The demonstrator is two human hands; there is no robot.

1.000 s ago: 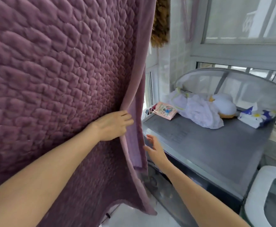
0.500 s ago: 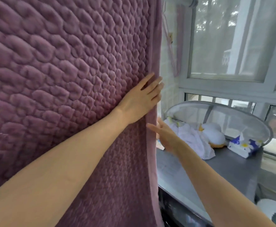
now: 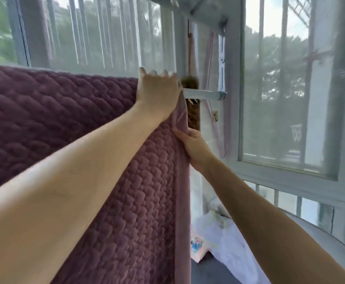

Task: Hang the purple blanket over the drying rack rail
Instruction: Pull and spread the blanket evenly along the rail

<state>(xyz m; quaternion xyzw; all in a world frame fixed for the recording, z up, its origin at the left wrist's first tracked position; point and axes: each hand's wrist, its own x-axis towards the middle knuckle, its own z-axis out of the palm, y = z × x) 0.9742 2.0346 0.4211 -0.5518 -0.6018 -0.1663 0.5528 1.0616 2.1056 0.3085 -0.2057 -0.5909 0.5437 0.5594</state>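
Note:
The quilted purple blanket (image 3: 50, 111) hangs over the drying rack rail (image 3: 203, 93), filling the left half of the head view. Only the rail's pale right end shows, past the blanket's edge. My left hand (image 3: 157, 93) is at the top right corner of the blanket, its fingers curled over the fold on the rail. My right hand (image 3: 192, 146) is lower down and pinches the blanket's smooth right hem. The far side of the blanket is hidden.
Barred, screened windows (image 3: 280, 89) run behind and to the right of the rail. A brown brush-like thing (image 3: 193, 111) hangs just behind the rail end. Below right lie white cloth (image 3: 229, 242), a small colourful packet (image 3: 197, 243) and a round mesh rim (image 3: 321, 238).
The view has tilted upward, bringing the rail and blanket top into sight. My left hand rose from the blanket's face to its top corner; my right hand rose and took hold of the hem.

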